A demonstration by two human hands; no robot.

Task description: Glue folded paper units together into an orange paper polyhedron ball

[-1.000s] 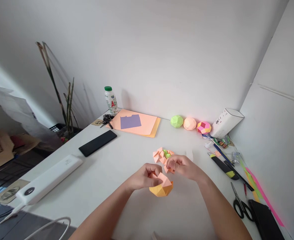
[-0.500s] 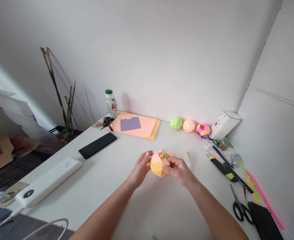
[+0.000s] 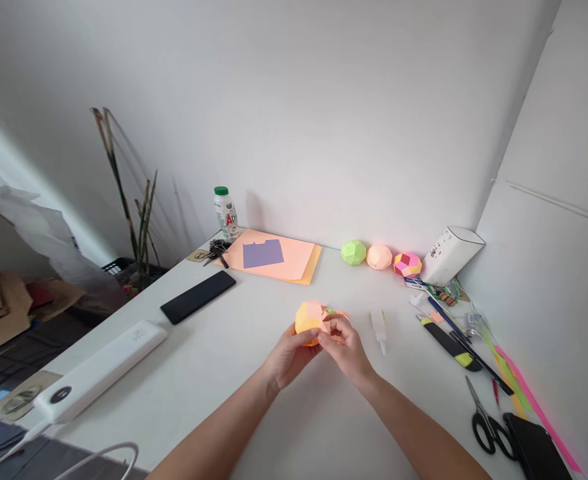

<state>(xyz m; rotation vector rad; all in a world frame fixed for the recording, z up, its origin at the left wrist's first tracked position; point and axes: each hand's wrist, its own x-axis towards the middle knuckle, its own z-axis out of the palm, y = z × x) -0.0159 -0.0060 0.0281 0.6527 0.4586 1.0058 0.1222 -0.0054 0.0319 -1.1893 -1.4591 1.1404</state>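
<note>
Over desk (image 3: 254,313), left hand (image 3: 287,357), right hand (image 3: 347,347) clasp ball (image 3: 309,317).

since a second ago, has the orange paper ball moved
Yes. The orange paper ball, held in the left hand and right hand, has gone away from the person, now level with the glue tube rather than nearer.

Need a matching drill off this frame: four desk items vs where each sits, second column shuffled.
1 orange paper ball
2 scissors
3 bottle
4 black phone

A at the back, left of the paper sheets
B held in left hand and right hand
C near right edge of the table
D between white device and paper sheets

Pairs: 1-B, 2-C, 3-A, 4-D
</note>
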